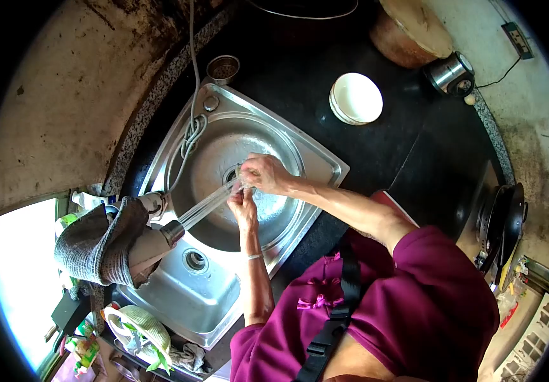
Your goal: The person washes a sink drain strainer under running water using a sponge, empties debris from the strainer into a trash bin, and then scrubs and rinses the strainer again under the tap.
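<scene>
Both hands are together over the round steel sink basin [281, 219], in a stream of running water [207, 207]. My left hand [244, 209] is below, its fingers drawn together near the water. Just above it, my right hand [265, 173] is bent with its fingers closed toward the left one. Something small and pale may be between the fingers, but the splashing water hides what it is. The water comes from a metal faucet [172, 233] at the left, partly covered by a grey cloth [99, 248]. A drain lies just behind the hands.
A smaller rectangular basin [204, 296] adjoins below. White bowls [356, 99] stand on the black counter [408, 143]. A strainer cup [223, 69], coiled grey cord [191, 137], wooden-lidded pot [408, 32], steel appliance [450, 74] and strainer basket with greens [137, 331] surround the sink.
</scene>
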`<state>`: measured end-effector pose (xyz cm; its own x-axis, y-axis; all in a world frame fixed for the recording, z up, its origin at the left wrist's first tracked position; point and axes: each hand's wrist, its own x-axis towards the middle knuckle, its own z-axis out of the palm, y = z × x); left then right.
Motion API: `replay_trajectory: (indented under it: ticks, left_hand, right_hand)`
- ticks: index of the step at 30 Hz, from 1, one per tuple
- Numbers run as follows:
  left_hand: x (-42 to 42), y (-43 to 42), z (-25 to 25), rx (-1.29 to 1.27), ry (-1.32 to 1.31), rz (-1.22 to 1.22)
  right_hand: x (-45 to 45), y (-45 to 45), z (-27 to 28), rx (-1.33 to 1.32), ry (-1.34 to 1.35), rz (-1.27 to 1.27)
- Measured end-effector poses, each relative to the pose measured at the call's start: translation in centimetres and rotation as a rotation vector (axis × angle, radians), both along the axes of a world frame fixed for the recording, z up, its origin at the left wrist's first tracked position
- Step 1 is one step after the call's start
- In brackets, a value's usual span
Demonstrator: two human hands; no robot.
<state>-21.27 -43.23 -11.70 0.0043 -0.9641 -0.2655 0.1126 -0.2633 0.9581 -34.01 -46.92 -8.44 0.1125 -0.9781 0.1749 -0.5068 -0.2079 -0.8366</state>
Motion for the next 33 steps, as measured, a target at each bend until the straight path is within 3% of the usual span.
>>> replay_trajectory:
  ticks: [4,7,10,12,13,17,18,20,22,24,26,28,33]
  left_hand:
    - [0.7,0.4,0.5,0.049,-0.082,-0.077]
    - [0.6,0.6,0.6,0.038,0.165,-0.045]
    - [0.5,0.0,1.3,0.068,0.085,-0.060]
    - [0.4,-0.1,1.7,0.057,0.077,-0.026]
    - [0.5,-0.1,1.5,0.063,0.050,-0.023]
    - [0.4,0.4,0.8,0.080,0.093,0.010]
    - [0.7,0.4,0.5,0.106,0.117,0.027]
    - [1.0,0.2,-0.2,0.068,0.172,-0.005]
    - [0.7,0.1,-0.1,0.040,0.186,-0.016]
    - [0.8,-0.1,0.0,0.029,0.192,-0.035]
    - [0.2,-0.3,0.8,0.105,0.311,0.136]
    - [0.7,-0.9,1.4,0.087,0.383,0.049]
    - [0.9,-1.2,1.4,0.099,0.528,0.032]
  right_hand:
    - [-2.1,-3.8,-1.3,0.312,0.039,0.016]
    - [-2.4,-2.1,-0.2,0.191,-0.113,0.079]
    - [-2.2,-0.8,1.5,0.042,-0.071,0.093]
    - [-2.2,0.3,3.2,0.039,0.069,-0.044]
    - [-2.0,0.7,2.5,-0.075,0.137,0.020]
    - [-2.6,-2.2,1.0,0.078,0.201,0.005]
    - [-2.8,-2.7,1.8,0.194,0.044,0.018]
    - [-1.8,-1.9,1.2,0.055,0.061,0.136]
    - [-0.8,-0.2,3.1,0.098,0.159,0.212]
    - [-1.2,-1.0,2.1,0.064,0.032,0.098]
    - [-3.0,-2.8,1.1,0.028,-0.086,-0.101]
    - [-4.8,-3.3,2.8,0.312,-0.365,-0.221]
    - [-4.4,-1.4,1.3,0.412,-0.500,-0.100]
